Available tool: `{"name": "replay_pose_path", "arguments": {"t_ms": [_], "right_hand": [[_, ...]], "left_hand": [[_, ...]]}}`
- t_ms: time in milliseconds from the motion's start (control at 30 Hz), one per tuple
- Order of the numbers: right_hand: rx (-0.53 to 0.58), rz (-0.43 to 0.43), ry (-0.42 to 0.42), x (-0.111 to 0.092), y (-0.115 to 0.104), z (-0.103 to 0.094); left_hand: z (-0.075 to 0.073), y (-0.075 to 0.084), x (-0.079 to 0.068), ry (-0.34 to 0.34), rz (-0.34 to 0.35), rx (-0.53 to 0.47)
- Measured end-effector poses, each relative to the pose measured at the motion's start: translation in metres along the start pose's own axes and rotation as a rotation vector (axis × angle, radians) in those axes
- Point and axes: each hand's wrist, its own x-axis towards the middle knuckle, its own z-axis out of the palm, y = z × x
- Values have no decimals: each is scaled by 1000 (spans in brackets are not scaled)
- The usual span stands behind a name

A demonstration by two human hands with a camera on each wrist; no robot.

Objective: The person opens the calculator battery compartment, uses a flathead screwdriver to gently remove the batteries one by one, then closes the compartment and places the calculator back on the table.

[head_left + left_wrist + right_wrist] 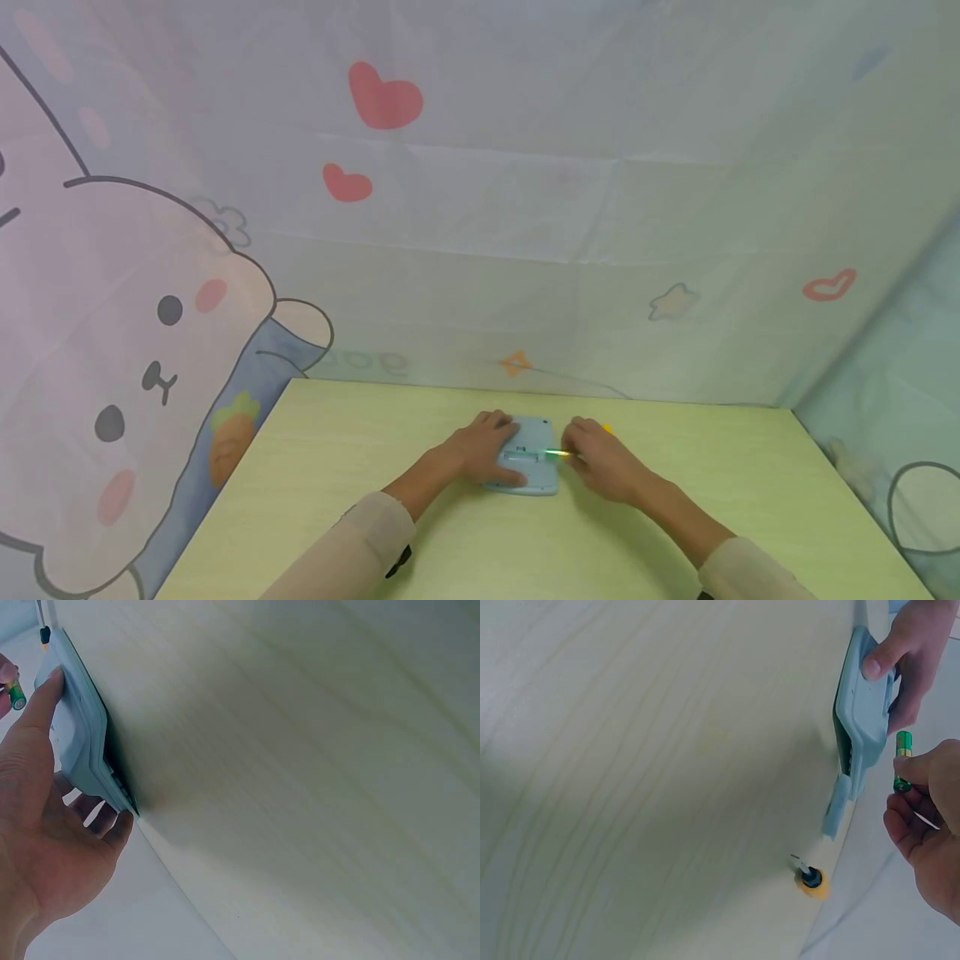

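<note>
A light-blue plastic device (pixel 536 479), shaped like a desk calculator, lies on the table with an uncovered battery slot facing up. My left hand (pixel 483 450) grips its left side, the thumb on the near part and the fingers spread over the far part. On the other side, my right hand (pixel 603 458) pinches a small green battery (pixel 904 761) between thumb and fingers. The battery (pixel 558 452) points toward the slot, at the device's right edge in the head view. A flat light-blue piece (pixel 835 808) shows beyond the device in the right wrist view.
A small screwdriver (pixel 810 881) with a yellow handle lies on the table beyond my right hand; only its yellow part (pixel 606 428) shows in the head view. The pale wood-grain table (pixel 360 417) meets a printed cloth (pixel 487 217) at its far edge.
</note>
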Motion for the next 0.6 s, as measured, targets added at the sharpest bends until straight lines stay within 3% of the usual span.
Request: {"name": "replay_pose_path", "arguments": {"t_ms": [600], "right_hand": [[-23, 27, 3, -9, 11, -1]], "left_hand": [[0, 1, -1, -12, -21, -6]]}}
